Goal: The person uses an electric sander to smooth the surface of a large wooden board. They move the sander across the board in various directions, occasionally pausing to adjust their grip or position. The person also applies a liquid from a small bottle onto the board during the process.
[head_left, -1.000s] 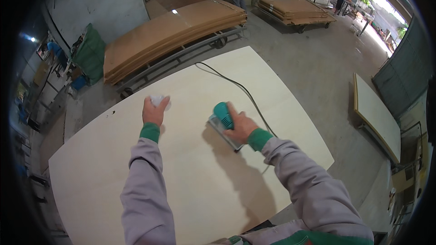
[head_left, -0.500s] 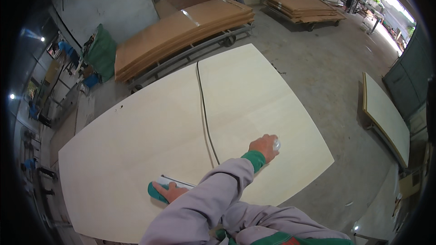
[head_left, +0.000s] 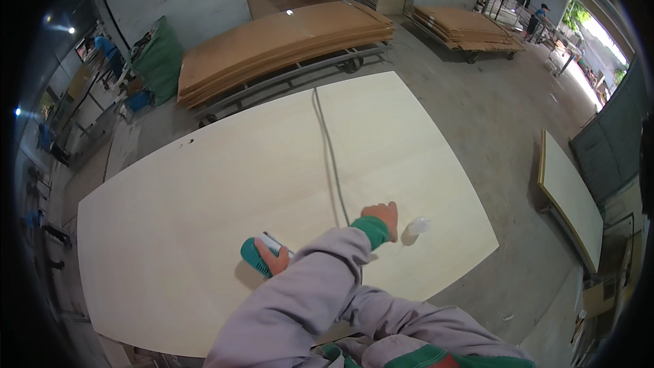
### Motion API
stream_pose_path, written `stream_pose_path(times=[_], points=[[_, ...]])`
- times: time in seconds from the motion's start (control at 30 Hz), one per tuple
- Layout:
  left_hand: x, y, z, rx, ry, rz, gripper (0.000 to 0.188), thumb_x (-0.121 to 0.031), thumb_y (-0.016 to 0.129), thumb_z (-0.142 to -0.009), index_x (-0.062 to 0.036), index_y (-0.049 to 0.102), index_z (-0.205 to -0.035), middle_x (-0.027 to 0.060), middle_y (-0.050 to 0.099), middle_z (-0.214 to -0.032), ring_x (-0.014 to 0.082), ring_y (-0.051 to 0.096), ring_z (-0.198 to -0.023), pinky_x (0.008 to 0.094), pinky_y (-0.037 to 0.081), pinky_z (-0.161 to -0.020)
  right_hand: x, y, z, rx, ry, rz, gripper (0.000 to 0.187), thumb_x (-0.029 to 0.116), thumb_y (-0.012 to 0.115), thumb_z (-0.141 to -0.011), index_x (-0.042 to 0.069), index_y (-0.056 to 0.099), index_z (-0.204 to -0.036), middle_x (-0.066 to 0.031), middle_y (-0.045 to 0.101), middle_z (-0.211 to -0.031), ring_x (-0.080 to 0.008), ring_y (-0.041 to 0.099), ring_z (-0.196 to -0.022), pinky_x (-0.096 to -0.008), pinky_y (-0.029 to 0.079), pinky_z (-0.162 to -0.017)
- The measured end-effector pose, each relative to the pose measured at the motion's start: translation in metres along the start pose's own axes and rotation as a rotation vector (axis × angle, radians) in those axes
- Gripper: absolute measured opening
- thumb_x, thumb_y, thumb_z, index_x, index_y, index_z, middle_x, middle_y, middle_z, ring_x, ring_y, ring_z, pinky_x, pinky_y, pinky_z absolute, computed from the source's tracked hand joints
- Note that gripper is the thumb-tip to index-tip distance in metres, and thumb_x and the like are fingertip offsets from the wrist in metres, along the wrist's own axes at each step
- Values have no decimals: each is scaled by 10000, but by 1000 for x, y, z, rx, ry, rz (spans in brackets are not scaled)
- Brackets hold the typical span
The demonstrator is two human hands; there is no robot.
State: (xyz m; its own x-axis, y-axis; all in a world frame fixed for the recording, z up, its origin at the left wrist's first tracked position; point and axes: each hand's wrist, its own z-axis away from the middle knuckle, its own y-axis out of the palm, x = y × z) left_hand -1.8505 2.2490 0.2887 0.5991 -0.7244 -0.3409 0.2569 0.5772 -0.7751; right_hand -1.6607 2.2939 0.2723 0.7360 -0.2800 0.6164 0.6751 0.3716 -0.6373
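The teal sander (head_left: 257, 257) lay on the pale plywood panel (head_left: 204, 197), toward its near edge, and our right hand (head_left: 278, 259) was on it. We saw only a few fingers (head_left: 281, 256) of that hand, wrapped over the tool's body from the side nearer us. The rest was hidden under our left sleeve (head_left: 320, 266), which crossed above it.

The sander's long axis ran slantwise, from its rounded teal end at the near left to a lighter end pointing away and to the right. That end faced the grey cable (head_left: 328, 150), which trailed off across the panel to its far edge.

Our left hand (head_left: 383, 217) reached out to the right, well apart from the sander, so the right hand was plainly the nearer one. The left hand rested knuckles up on the panel, just beside a small white lump (head_left: 417, 225) on its right. Its fingers looked drawn together, but we could not tell whether they were flat or curled.
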Motion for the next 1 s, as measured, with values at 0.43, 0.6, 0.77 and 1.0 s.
stream_pose_path(times=[0.43,0.6,0.77,1.0], points=[[354,62,366,-659,-497,138,525,-555,527,-1000,-91,772,-1038,148,750,-1070,361,668,-1048,479,511,-933,161,72,-59,62,-454,196,477,271,797,-849,70,662,-1260,-225,668,-1264,-398,674,-1122,-491,557,-964],[448,171,502,-1062,-633,386,467,-444,538,-1018,-38,696,-847,180,702,-900,395,650,-861,496,497,-792,276,183,-60,190,-630,212,530,205,831,-785,89,660,-1272,-278,601,-1308,-445,659,-1121,-510,560,-967],[480,262,634,-1233,-874,477,429,-385,557,-1020,-31,653,-798,201,654,-798,402,633,-759,507,477,-713,361,295,-35,353,-882,196,640,221,859,-779,102,579,-1343,-291,594,-1273,-468,659,-1099,-531,549,-965],[384,325,681,-1251,-1081,526,386,-314,551,-1016,-5,592,-788,212,613,-772,398,583,-697,495,451,-662,333,340,44,462,-903,91,471,158,682,-891,105,554,-1341,-307,563,-1251,-474,667,-1060,-544,554,-921]])
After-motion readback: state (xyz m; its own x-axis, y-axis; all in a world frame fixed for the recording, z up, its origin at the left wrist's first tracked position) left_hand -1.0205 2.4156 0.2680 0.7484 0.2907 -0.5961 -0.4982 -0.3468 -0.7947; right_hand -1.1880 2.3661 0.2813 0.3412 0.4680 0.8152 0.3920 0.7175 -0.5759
